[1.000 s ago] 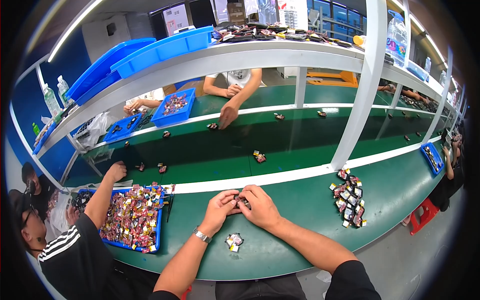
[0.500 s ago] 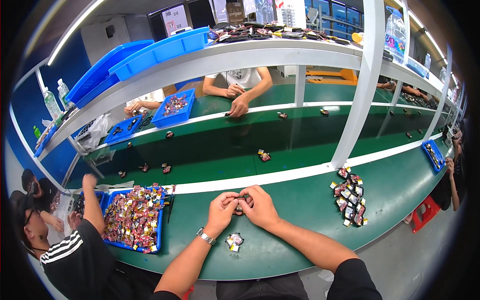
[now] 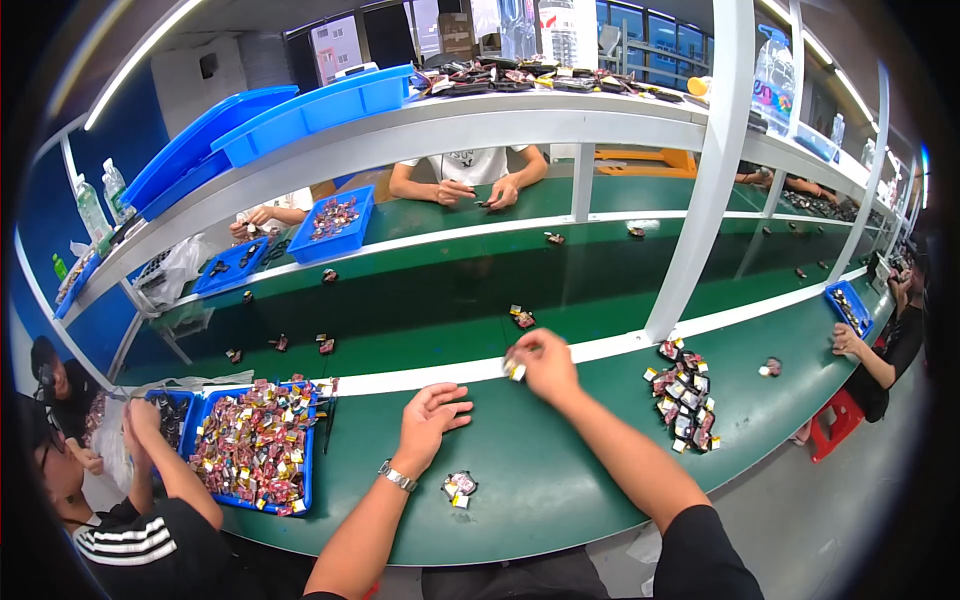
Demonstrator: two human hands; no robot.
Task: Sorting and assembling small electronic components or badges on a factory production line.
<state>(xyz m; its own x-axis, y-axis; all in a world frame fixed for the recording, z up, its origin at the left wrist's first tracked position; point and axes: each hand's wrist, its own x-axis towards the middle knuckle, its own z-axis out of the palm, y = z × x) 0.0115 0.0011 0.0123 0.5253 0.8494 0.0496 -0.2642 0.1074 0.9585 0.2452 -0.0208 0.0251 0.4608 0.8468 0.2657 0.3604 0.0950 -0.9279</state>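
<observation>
My right hand (image 3: pixel 550 368) is closed on a small reddish part with a white-and-yellow tag (image 3: pixel 516 369), slightly smeared by motion, held over the white rail (image 3: pixel 430 376). My left hand (image 3: pixel 434 418) is apart from it above the green table, fingers spread, holding nothing. Near my side of the table lies a similar dark part with white tags (image 3: pixel 460 488). To the right sits a heap of such tagged parts (image 3: pixel 684 396). On the left, a blue tray (image 3: pixel 309 480) is piled with many more of them.
Beyond the rail, a green belt (image 3: pixel 420 315) carries several scattered parts, one of them (image 3: pixel 522 317) close past my right hand. A white post (image 3: pixel 690 230) rises from the rail. Overhead runs a shelf (image 3: pixel 480 115) with blue trays. Co-workers sit left, right and opposite.
My hands, together around a part before, have separated. The right has carried the part forward to the rail; the left has opened. A part now lies right of the heap.
</observation>
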